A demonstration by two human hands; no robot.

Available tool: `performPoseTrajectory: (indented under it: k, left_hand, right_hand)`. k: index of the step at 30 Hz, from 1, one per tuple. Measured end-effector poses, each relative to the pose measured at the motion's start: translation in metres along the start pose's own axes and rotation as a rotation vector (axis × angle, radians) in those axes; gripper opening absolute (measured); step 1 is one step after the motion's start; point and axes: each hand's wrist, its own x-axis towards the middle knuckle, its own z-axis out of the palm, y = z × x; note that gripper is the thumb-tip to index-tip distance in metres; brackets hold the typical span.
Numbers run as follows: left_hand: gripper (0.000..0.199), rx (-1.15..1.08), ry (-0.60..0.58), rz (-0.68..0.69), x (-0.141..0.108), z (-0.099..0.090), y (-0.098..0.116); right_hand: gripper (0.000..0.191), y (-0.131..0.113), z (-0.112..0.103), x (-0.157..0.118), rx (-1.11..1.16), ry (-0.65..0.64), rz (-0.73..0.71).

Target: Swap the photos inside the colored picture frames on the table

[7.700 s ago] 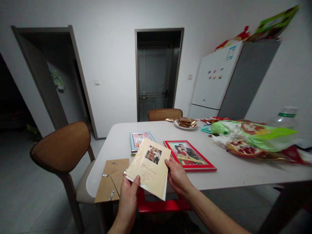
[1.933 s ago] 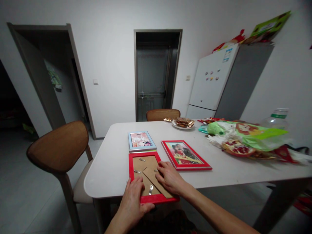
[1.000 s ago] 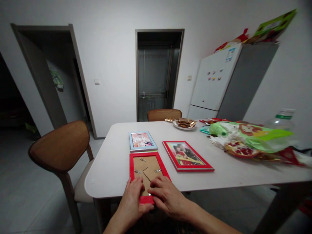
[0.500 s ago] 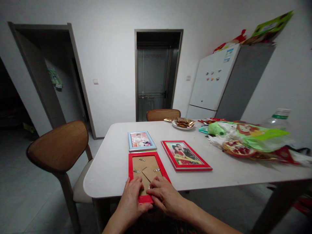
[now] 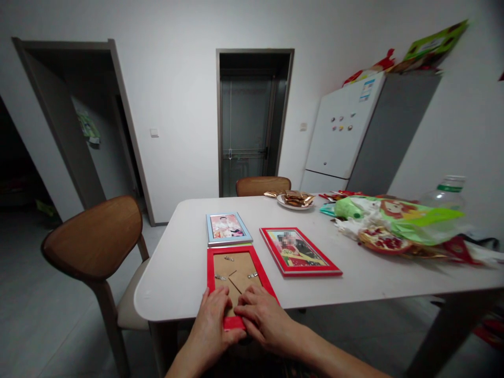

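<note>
A red picture frame [image 5: 264,269] lies face down at the table's near edge, its brown backing board [image 5: 232,265] turned up. Small metal clips [image 5: 252,275] show at the backing's far end and sides. My left hand [image 5: 212,315] grips the frame's near left corner, fingers over the backing and thumb along the near edge. My right hand [image 5: 265,317] is closed at the near right part, fingertips pressed to the backing close to the edge; what lies under them is hidden. Just beyond is a light blue framed photo [image 5: 228,227], and to the right a red framed photo [image 5: 301,252], both face up.
On the table's right are a green and white plastic bag [image 5: 413,215], a cut pomegranate [image 5: 384,240] and a clear bottle [image 5: 447,194]. A plate [image 5: 293,206] of wrapped snacks sits at the back. Wooden chairs [image 5: 98,236] [image 5: 263,185] stand left and behind.
My right fingers have shifted slightly left along the near end of the backing, covering a small shiny spot that showed before. My left hand and the frames stay put.
</note>
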Motion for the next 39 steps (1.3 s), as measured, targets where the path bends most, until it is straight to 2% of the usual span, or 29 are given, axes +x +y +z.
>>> performPoseTrajectory:
  k: [4,8,19,29,35,39]
  left_hand:
    - [0.058,-0.010,0.001,-0.009,0.000,-0.001,0.002]
    - [0.048,0.000,-0.021,-0.023,0.001,-0.004,0.005]
    - [0.045,0.021,-0.014,0.000,0.000,-0.001,0.001]
    - [0.047,0.022,0.012,0.032,0.002,-0.004,0.002]
    - [0.059,0.016,0.013,0.023,0.002,-0.002,0.000]
    - [0.053,-0.002,-0.012,-0.001,0.002,-0.004,0.001]
  right_hand:
    - [0.016,0.003,0.007,-0.002,0.035,0.054,-0.012]
    - [0.014,0.006,0.013,-0.003,0.075,0.078,-0.021]
    - [0.017,0.002,0.001,0.001,0.063,0.021,-0.020]
    - [0.008,0.002,0.004,0.005,0.057,0.033,-0.016]
    - [0.013,0.002,0.002,0.007,0.094,0.016,-0.050]
    - [0.015,0.003,0.002,0.005,0.131,0.013,-0.048]
